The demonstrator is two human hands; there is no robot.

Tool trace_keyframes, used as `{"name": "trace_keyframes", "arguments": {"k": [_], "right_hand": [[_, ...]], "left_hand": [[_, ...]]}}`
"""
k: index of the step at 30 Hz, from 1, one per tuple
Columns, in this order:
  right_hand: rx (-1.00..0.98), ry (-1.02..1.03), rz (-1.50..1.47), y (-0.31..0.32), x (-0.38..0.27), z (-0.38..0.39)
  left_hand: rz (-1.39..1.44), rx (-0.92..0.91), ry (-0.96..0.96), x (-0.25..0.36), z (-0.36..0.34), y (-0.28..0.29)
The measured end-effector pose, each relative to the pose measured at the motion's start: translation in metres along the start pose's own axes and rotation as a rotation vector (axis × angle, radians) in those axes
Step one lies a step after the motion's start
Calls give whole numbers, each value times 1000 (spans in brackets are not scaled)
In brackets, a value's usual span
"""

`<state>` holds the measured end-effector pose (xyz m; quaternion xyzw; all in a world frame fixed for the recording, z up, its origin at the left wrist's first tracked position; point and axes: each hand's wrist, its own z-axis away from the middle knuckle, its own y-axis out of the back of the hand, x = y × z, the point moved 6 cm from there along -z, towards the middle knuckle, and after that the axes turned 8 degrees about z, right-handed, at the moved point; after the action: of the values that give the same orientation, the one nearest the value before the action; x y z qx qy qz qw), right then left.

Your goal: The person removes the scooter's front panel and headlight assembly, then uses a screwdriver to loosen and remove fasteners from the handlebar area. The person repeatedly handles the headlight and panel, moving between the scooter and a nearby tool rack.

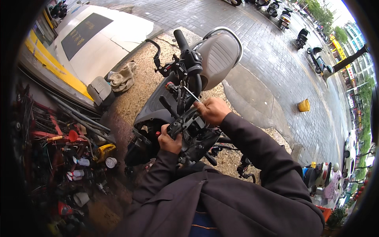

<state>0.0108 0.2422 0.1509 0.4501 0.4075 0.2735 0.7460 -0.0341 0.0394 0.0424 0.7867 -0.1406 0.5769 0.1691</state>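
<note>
A dark scooter (158, 102) with a padded grey-brown seat (217, 55) stands in front of me. My right hand (213, 110) is closed around a slim silver metal tool (190, 93), maybe a screwdriver or wrench, which angles up toward the fittings under the handlebar grip (181, 40). My left hand (170, 140) grips a black part (181, 123) at the middle of the scooter, below and left of my right hand. The tool's far end sits among cables and fittings, so its exact contact is hard to tell.
Jumbled tools and containers (87, 170) lie at lower left. A rag (120, 81), grey box (98, 91) and pale panel (102, 41) are at upper left. A yellow bucket (304, 105) stands on the paving to my right, with several parked scooters (316, 59) and a tree trunk (347, 59) beyond.
</note>
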Motion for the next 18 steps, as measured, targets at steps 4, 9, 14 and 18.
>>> {"name": "trace_keyframes", "arguments": {"k": [4,9,14,18], "right_hand": [[-6,77,77,1,-2,-3],[71,290,162,4,-2,-6],[242,629,280,7,-9,7],[189,737,408,8,-9,11]], "left_hand": [[-6,4,-14,0,0,-1],[28,0,35,-3,2,-1],[71,-3,101,-13,5,-1],[108,-14,116,-16,4,-3]]}}
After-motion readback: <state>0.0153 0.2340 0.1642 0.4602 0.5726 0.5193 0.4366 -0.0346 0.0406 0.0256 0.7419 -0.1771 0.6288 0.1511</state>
